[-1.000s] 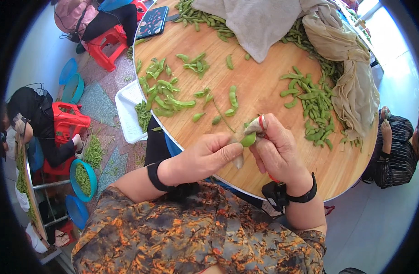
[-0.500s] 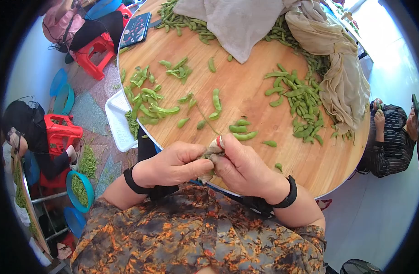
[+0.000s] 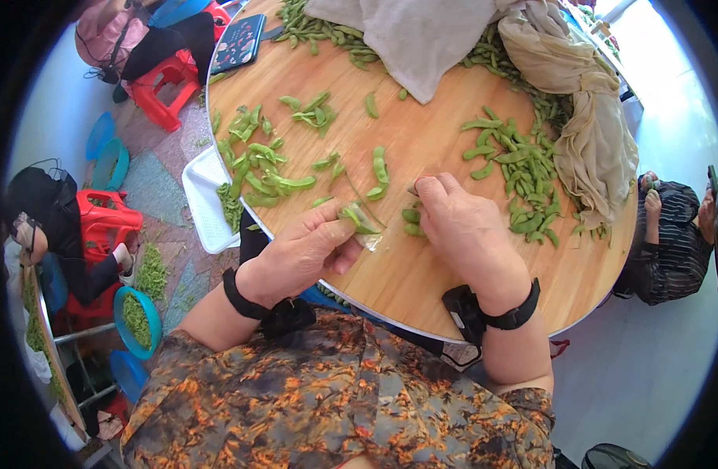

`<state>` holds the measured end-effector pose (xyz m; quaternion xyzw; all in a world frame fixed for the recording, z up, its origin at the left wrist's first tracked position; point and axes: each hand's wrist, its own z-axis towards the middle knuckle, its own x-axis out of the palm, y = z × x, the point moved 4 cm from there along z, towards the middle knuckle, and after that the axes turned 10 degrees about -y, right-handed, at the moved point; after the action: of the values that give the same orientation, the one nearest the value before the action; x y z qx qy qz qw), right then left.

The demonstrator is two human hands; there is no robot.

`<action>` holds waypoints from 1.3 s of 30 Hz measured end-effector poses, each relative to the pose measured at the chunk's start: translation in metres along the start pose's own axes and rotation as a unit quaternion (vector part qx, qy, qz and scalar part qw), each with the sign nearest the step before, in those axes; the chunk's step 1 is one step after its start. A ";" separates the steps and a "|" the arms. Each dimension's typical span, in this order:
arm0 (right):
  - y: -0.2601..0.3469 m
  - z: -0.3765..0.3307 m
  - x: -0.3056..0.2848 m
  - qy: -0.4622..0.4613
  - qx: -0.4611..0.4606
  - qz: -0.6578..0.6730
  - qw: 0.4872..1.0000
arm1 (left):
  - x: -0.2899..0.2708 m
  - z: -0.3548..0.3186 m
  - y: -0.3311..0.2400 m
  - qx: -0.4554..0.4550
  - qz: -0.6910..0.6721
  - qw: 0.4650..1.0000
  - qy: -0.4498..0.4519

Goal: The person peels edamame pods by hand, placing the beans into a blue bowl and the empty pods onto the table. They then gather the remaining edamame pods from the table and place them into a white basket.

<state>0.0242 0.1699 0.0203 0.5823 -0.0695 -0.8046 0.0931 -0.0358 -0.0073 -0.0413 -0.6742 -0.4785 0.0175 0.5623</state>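
My left hand (image 3: 308, 250) is closed, its thumb and fingers pinching a green soybean pod (image 3: 361, 220). A small see-through, shiny piece (image 3: 372, 239) shows beside that pod, too small to name. Farther right, my right hand (image 3: 467, 227) is low over the table, fingers curled down at a few loose pods (image 3: 412, 216) and partly covering them. A red band shows at one of its fingertips. What its fingers hold is hidden. Other pods (image 3: 381, 168) and a thin stem (image 3: 355, 187) lie just beyond my hands.
The round wooden table (image 3: 445, 309) bears a pod pile at left (image 3: 269, 176) and another at right (image 3: 523, 168). Cloths (image 3: 421, 43) cover more pods at the back. A white basket (image 3: 202, 203) stands at the left edge. People sit nearby, with red stools (image 3: 165, 90) and blue basins (image 3: 136, 320).
My hands, which were together over a small bundle, have parted. The right has moved away to the right, onto the loose pods; the left now shows a pod in its fingers.
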 end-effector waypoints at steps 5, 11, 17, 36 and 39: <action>-0.005 -0.005 0.000 0.017 0.010 -0.017 1.000 | 0.008 0.000 -0.002 0.013 0.037 0.999 0.023; -0.012 -0.007 0.000 -0.024 0.063 0.024 0.997 | 0.017 -0.004 -0.006 0.056 0.093 0.990 0.087; 0.018 -0.007 -0.018 -0.038 0.014 0.280 0.959 | 0.014 -0.001 -0.003 0.045 0.052 0.996 0.058; 0.016 -0.015 0.002 -0.021 0.287 0.602 0.745 | 0.048 0.010 0.001 0.028 0.040 0.999 0.001; 0.016 -0.017 0.002 -0.021 0.297 0.608 0.736 | 0.048 0.015 -0.003 0.283 0.215 0.935 0.005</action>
<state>0.0410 0.1536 0.0172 0.3970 -0.6464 -0.5272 0.3829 -0.0205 0.0357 -0.0200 -0.5745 -0.2942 0.2691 0.7148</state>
